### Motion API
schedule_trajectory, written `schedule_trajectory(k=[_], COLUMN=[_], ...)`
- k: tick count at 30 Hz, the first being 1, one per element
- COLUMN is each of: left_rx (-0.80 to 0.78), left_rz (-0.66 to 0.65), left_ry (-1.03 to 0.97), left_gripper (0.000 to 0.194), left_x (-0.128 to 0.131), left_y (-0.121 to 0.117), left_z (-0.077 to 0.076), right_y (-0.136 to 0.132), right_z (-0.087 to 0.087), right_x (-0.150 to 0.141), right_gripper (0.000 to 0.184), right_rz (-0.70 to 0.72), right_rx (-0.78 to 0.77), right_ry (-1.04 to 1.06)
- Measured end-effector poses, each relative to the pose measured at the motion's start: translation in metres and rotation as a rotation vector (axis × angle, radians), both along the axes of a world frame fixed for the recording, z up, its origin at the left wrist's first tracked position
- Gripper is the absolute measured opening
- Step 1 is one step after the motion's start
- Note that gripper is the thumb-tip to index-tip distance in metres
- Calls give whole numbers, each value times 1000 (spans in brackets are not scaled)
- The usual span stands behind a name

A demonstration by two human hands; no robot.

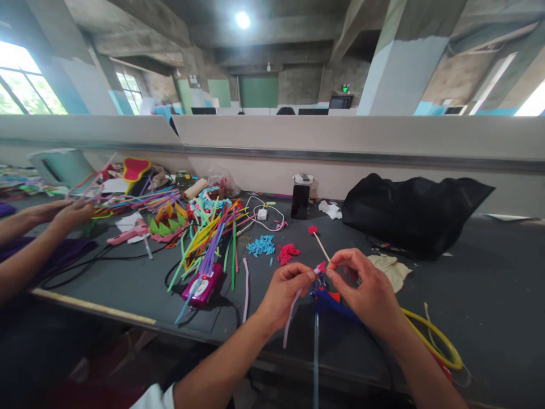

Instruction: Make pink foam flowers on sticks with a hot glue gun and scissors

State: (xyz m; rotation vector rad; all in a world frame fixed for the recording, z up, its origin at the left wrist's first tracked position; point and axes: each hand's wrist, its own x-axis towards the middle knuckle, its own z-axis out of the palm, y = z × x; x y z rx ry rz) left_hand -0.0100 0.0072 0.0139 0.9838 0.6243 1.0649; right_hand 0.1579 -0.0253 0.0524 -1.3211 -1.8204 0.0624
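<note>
My left hand (pixel 292 289) pinches a pale pink pipe cleaner (pixel 290 324), whose long end hangs below the fingers. A small pink-red piece (pixel 320 267) sits at its upper end, between the hands. Close by on the right, my right hand (pixel 361 284) is closed, thumb and fingers together on the lower end of a pale thin stick (pixel 321 247) with a red tuft (pixel 313 229) on top. Under both hands lies a blue glue gun (pixel 336 304), partly hidden, with a clear glue stick (pixel 315 358) pointing toward me.
Small blue pieces (pixel 261 246) and red pieces (pixel 288 254) lie in piles ahead. Left are bundled pipe cleaners (pixel 208 244) and a magenta box (pixel 203 287). A phone (pixel 300 201), black bag (pixel 409 213) and cloth (pixel 389 270) stand beyond. Another person's hands (pixel 72 216) work far left.
</note>
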Motion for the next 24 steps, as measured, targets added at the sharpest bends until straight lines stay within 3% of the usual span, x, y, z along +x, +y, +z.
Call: schedule_trajectory(k=[24], left_rx=[20], left_rz=[-5], left_ry=[22], left_gripper=[12], left_x=[-1], left_y=[0], left_z=[1], right_y=[0], right_z=[-6], right_x=[-1], right_gripper=[11], right_rz=[-7], right_rx=[40], right_ry=[-14])
